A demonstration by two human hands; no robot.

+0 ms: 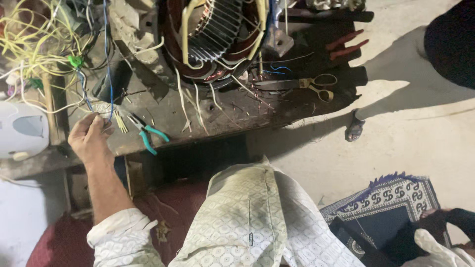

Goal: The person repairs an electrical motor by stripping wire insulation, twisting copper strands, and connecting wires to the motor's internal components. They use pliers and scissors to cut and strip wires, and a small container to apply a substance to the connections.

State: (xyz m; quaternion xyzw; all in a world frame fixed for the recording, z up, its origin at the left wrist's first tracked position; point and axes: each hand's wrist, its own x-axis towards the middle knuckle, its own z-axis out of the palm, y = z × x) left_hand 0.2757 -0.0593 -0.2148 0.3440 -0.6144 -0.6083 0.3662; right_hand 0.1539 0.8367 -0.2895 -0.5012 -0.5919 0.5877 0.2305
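My left hand (90, 137) is raised at the workbench's front left, its fingertips pinched on a thin blue wire (108, 59) that runs up toward a tangle of yellow wires (34, 44). Just right of it lie teal-handled pliers (148, 133) and a few short yellow sleeves (120, 121). A large motor stator (213, 39) with copper windings and loose white leads stands at the bench's back. My right hand (440, 221) is low at the far right, dark in shadow beyond a white sleeve, over a blue patterned mat (391, 195). Its grip is unclear.
Yellow-handled scissors (304, 84) and red-handled pliers (346, 44) lie on the dark wooden bench (208, 118) to the right of the stator. A white appliance (20, 131) sits at the left. Another person's sandalled foot (355, 127) and dark clothing (452, 39) are on the concrete floor.
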